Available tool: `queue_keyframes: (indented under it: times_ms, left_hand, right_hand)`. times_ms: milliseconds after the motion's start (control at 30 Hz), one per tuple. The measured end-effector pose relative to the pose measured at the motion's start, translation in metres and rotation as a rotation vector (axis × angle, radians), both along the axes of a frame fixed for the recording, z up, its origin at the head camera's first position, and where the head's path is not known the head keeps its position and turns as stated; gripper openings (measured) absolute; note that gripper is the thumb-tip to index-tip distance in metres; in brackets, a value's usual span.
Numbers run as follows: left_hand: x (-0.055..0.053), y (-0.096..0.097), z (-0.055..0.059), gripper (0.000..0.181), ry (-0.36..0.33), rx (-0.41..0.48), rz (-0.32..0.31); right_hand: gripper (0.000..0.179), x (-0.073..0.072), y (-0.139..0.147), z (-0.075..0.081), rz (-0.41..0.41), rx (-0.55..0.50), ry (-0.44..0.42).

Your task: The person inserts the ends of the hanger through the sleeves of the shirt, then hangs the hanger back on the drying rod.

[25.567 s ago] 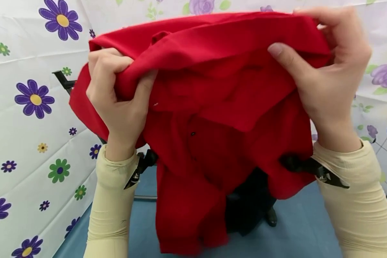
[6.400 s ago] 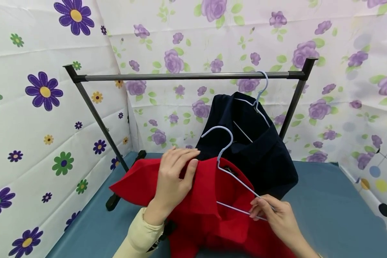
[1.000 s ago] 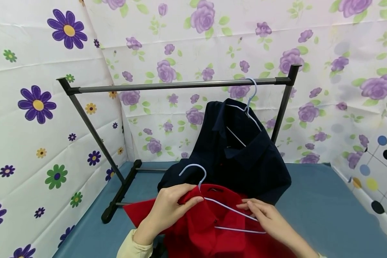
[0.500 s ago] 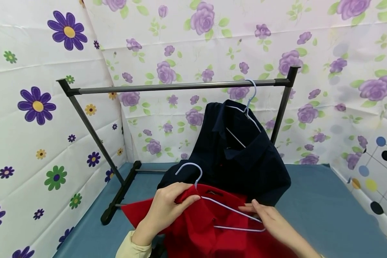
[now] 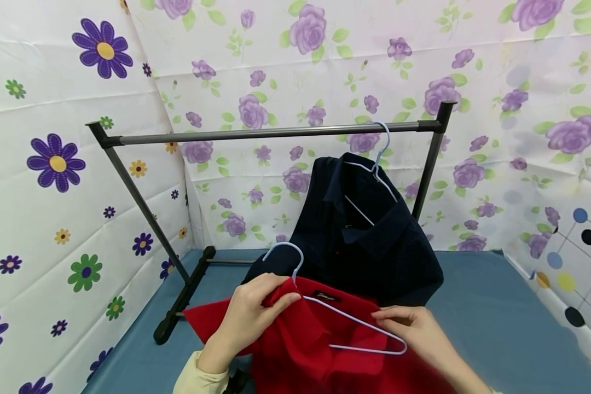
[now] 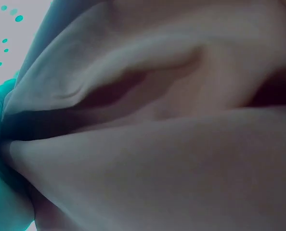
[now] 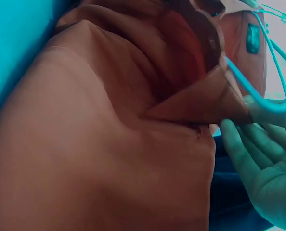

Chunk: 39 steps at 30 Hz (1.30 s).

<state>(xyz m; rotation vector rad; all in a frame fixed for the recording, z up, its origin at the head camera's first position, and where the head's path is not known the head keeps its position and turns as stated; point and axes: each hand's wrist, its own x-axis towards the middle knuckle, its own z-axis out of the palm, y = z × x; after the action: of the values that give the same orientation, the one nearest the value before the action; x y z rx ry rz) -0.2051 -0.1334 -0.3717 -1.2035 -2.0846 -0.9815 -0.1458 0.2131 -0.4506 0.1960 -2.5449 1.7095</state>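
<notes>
A pale lavender wire hanger (image 5: 345,314) sits partly in the neck of a red shirt (image 5: 300,350); its hook points up and its right end lies outside, over the cloth. My left hand (image 5: 251,317) pinches the shirt's collar right by the base of the hook. Beyond the hanger's bare end, my right hand (image 5: 418,334) pinches the opposite edge of the collar between thumb and fingers. The right wrist view shows that hand (image 7: 263,149) on the collar's corner, with the hanger (image 7: 253,89) passing close to the thumb. Cloth fills most of the left wrist view.
Behind stands a dark metal clothes rack (image 5: 266,133) on a blue-covered table (image 5: 502,328). From its bar hangs a dark navy shirt (image 5: 374,257) on a similar hanger, right behind the red shirt. Patterned sheets (image 5: 216,60) close off the back and sides.
Earlier both hands held the red shirt up without a visible hanger; later my right hand gripped the hanger. Just now it has shifted from the hanger's end to the collar, and the hook has risen slightly.
</notes>
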Motion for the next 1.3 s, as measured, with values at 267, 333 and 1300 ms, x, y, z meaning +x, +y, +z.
queue_keyframes:
  times_ms: [267, 333, 1300]
  left_hand:
    - [-0.005, -0.002, 0.000, 0.019, 0.084, 0.045, 0.013]
    - [-0.007, -0.002, -0.001, 0.018, 0.086, 0.051, 0.017]
    - [-0.009, -0.010, 0.006, 0.020, 0.090, 0.087, -0.020]
  right_hand:
    - [0.019, -0.001, 0.010, 0.001, 0.155, -0.089, 0.118]
    - [0.022, -0.001, 0.012, 0.001, 0.202, -0.115, 0.140]
    - [0.031, 0.005, 0.021, 0.015, 0.198, -0.024, 0.422]
